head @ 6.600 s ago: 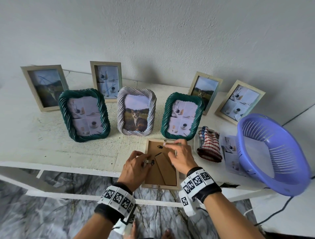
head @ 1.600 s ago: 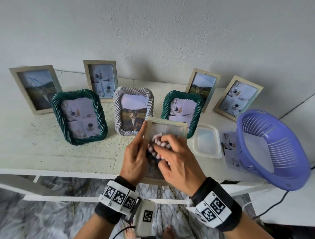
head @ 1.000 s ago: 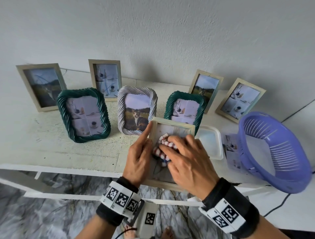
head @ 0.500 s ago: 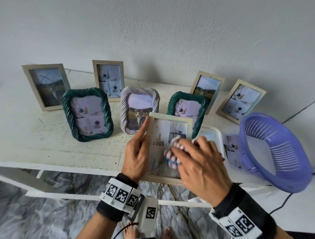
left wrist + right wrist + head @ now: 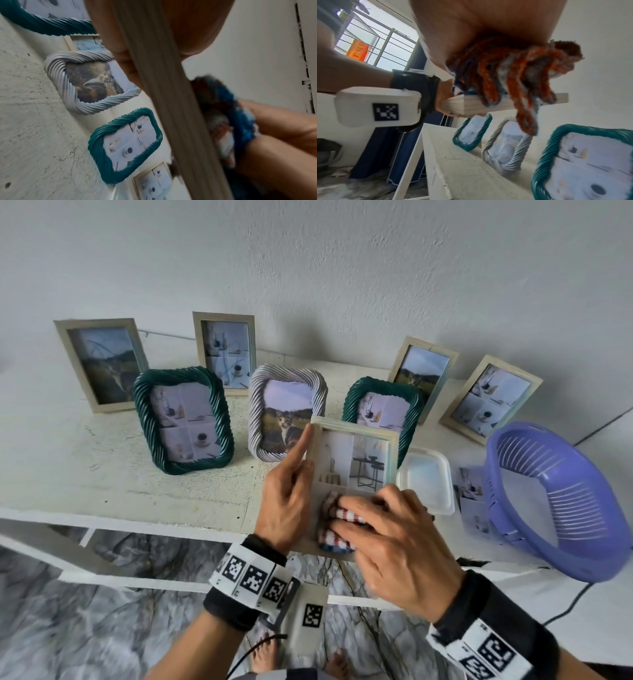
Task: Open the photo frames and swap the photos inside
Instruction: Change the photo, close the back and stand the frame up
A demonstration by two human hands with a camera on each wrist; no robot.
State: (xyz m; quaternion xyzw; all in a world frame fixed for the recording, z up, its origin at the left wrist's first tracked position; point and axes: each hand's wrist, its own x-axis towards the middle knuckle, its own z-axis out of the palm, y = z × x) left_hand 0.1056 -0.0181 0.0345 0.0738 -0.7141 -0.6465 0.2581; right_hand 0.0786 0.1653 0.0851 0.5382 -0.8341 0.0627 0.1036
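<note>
A light wooden photo frame [image 5: 352, 453] is tilted face up at the table's front edge, with a collage of room photos behind its glass. My left hand [image 5: 291, 484] grips its left side, index finger stretched along the edge. My right hand [image 5: 380, 522] presses a bunched red, white and blue striped cloth [image 5: 337, 520] on the lower part of the glass. The left wrist view shows the frame's edge [image 5: 171, 108] running between my fingers, the cloth [image 5: 228, 121] behind it. In the right wrist view the cloth [image 5: 513, 70] hangs over the frame's rim [image 5: 505, 105].
Two green rope frames [image 5: 183, 419] [image 5: 382, 405] and a white rope frame with a cat photo [image 5: 286, 412] stand behind. Several wooden frames [image 5: 102, 364] line the wall. A clear plastic box [image 5: 426, 477], a loose photo [image 5: 474, 501] and a purple basket [image 5: 561, 508] lie to the right.
The frame lay back-up at first, the cloth beside it; it is now face up. Over the last second my right hand has slid the cloth from the upper glass down toward me.
</note>
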